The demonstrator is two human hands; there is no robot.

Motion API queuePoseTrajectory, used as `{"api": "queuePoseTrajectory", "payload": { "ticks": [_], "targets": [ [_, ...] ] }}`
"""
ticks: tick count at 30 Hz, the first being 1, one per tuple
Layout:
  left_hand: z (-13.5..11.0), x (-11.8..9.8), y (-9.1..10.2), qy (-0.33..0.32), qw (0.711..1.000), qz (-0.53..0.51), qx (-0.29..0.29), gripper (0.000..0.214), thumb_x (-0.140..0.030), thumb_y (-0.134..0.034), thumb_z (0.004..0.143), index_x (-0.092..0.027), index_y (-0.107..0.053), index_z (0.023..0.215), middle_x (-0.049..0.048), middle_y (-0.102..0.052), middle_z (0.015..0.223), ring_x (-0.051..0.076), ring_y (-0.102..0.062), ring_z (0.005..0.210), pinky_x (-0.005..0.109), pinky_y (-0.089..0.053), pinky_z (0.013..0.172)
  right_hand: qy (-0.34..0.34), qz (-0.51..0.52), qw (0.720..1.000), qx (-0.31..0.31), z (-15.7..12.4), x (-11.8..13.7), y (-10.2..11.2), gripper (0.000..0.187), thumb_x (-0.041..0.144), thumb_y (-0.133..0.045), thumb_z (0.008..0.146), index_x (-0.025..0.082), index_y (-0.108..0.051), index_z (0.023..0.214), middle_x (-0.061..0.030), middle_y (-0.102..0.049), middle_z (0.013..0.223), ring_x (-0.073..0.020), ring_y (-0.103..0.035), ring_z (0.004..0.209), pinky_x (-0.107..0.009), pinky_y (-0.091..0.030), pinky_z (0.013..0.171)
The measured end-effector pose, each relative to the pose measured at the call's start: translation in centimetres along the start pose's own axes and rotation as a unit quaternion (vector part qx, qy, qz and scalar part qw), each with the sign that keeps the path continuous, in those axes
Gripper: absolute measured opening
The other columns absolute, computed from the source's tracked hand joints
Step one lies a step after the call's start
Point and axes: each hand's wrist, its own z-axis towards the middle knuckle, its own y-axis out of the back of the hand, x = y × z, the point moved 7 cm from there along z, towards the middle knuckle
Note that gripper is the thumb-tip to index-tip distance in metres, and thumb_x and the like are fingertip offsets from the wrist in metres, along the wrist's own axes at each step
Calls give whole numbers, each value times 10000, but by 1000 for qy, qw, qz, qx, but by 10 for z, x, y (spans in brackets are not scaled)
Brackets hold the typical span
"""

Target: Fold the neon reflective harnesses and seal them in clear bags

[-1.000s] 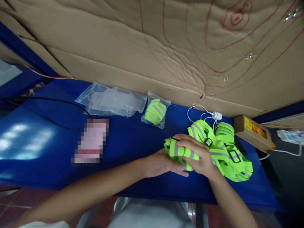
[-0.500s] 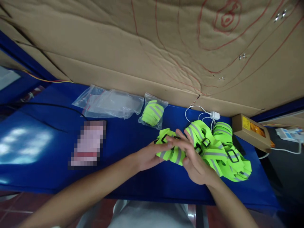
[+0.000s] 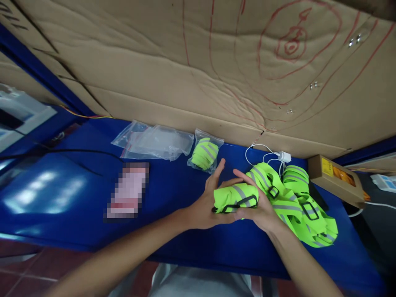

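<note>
Between my two hands is a folded bundle of fluorescent yellow-green reflective strap [image 3: 236, 194] with grey stripes and a black buckle facing me. My left hand [image 3: 202, 208] cups its left end, one finger pointing up and others passing behind. My right hand [image 3: 264, 212] grips the right end, thumb along the lower front near the buckle; some fingers are hidden behind the bundle. Just right of it, a loose heap of the same strap [image 3: 291, 206] with black buckles lies on the blue table [image 3: 173, 243]. Behind my hands sits a clear zip bag holding a rolled strap [image 3: 204, 154].
Flat clear plastic bags [image 3: 157, 142] lie by the cardboard wall [image 3: 148, 74]. A pixelated pink rectangular item [image 3: 130, 187] is at left, below a black cable [image 3: 77, 152]. Toward the right are a white charger [image 3: 284, 156] with cords and a brown box [image 3: 337, 179].
The bundle has turned and looks more compact, its buckle now facing me. My right hand has moved from over it to its right end; my left fingers have spread. The view has shifted slightly.
</note>
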Motion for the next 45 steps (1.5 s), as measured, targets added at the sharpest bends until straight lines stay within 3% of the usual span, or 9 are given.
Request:
{"api": "queuePoseTrajectory", "payload": {
  "ticks": [8, 11, 14, 17, 22, 29, 34, 40, 45],
  "targets": [
    [-4, -35, 11, -97, 960, 221, 140, 983, -420, -919, 721, -292, -455, 1578, 85, -322, 1712, 389, -285, 1576, 473, -220, 1294, 25, -69, 995, -61, -9, 14, 5, 593, 336, -974, 616, 274, -747, 1160, -10, -777, 977, -219, -727, 862, -292, -602, 736],
    [11, -61, 71, -128, 952, 277, 10, 513, -524, -492, 1023, -209, -631, 1404, 133, -656, 1432, 311, -636, 1290, 427, -478, 1098, 31, -78, 991, -107, -12, 12, 21, 602, 387, -962, 627, 258, -740, 1172, -34, -778, 999, -253, -732, 892, -331, -607, 756],
    [17, -79, 157, -79, 813, 496, -294, 487, -459, -425, 1027, -157, -615, 1358, 195, -657, 1373, 350, -611, 1267, 472, -473, 1051, 36, -55, 978, -197, -14, 1, 47, 583, 449, -928, 674, 231, -728, 1177, -56, -779, 1053, -286, -729, 988, -392, -593, 881],
    [21, -74, 210, 85, 638, 665, -378, 667, -415, -582, 928, -74, -466, 1489, 337, -561, 1437, 505, -524, 1318, 656, -378, 1043, 66, -87, 959, -262, -17, -1, 60, 573, 475, -915, 696, 230, -711, 1172, -50, -770, 1116, -294, -710, 1063, -421, -550, 986],
    [25, -69, 233, 165, 592, 705, -355, 500, -354, -623, 888, -80, -624, 1306, 319, -700, 1201, 485, -626, 1142, 647, -383, 942, 104, -158, 954, -233, -21, 10, 42, 501, 502, -880, 739, 230, -698, 1118, -49, -765, 1111, -284, -707, 1047, -397, -550, 978],
    [14, -114, 203, 38, 571, 721, -391, 350, -223, -446, 949, -119, -712, 1151, 236, -699, 1194, 422, -593, 1179, 612, -334, 1003, 82, -168, 966, -177, -21, 7, 23, 504, 500, -867, 749, 237, -678, 1136, -41, -764, 1059, -265, -716, 955, -366, -583, 864],
    [11, -144, 138, -73, 542, 742, -388, 306, -318, -461, 997, -151, -703, 1085, 185, -651, 1286, 376, -602, 1170, 503, -417, 982, 81, -142, 970, -181, -20, 3, 25, 504, 477, -886, 727, 239, -695, 1128, -34, -779, 1036, -264, -728, 946, -353, -592, 844],
    [-12, -76, -5, -42, 620, 775, -117, 285, -201, -463, 1017, -160, -722, 1130, 134, -710, 1199, 285, -703, 923, 385, -521, 758, 109, -34, 940, -322, -22, -9, 62, 609, 525, -876, 735, 221, -691, 1229, -57, -783, 1108, -280, -724, 1040, -402, -554, 968],
    [-46, -21, -61, -56, 713, 682, 150, 788, -366, -796, 855, -261, -457, 1558, 147, -672, 1387, 350, -696, 1145, 452, -565, 952, 133, -77, 915, -373, -19, -6, 69, 634, 512, -861, 763, 225, -667, 1294, -71, -767, 1174, -271, -712, 1087, -429, -517, 1037]
  ]
}}
